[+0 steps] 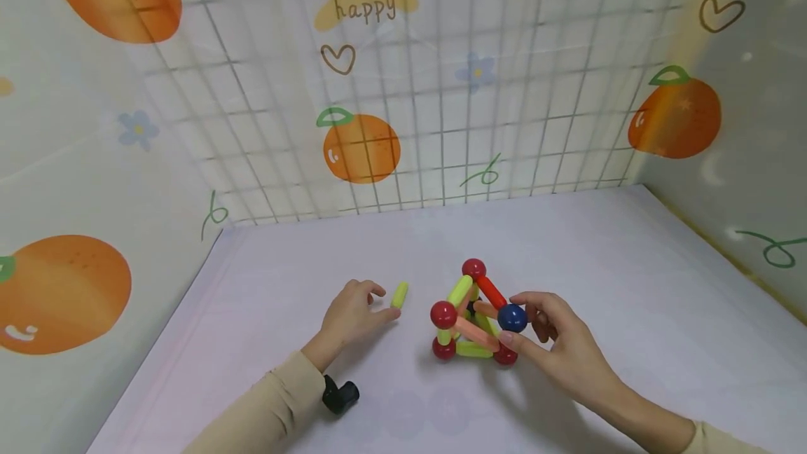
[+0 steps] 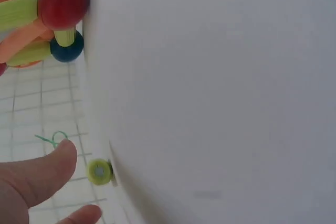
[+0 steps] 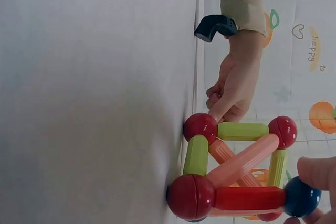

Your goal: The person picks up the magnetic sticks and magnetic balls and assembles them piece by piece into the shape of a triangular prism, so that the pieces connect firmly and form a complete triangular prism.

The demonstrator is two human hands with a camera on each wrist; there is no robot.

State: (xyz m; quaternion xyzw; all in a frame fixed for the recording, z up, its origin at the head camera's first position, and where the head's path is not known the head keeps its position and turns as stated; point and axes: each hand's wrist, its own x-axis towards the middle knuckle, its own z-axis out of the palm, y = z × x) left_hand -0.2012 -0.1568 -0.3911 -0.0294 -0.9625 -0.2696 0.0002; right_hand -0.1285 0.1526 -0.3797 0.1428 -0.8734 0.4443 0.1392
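Note:
A frame of magnetic balls and rods stands on the white table (image 1: 302, 251), a red ball (image 1: 443, 314) at its front upper left corner. Yellow-green, salmon and red rods join its balls. Thumb and forefinger of my right hand (image 1: 567, 349) pinch the blue ball (image 1: 513, 317) at the frame's right upper corner, where the red rod (image 3: 249, 198) ends. To the left lies a loose yellow-green rod (image 1: 400, 295). My left hand (image 1: 356, 310) is beside it, thumb at its near end; in the left wrist view a gap shows between thumb (image 2: 44, 174) and rod.
A black wrist camera (image 1: 341, 396) sits at the left sleeve (image 1: 277, 398). Behind the table hangs a curtain (image 1: 271, 125) printed with oranges, over a wire grid (image 1: 441, 125). More printed curtain (image 1: 63, 181) closes off the left side and the right.

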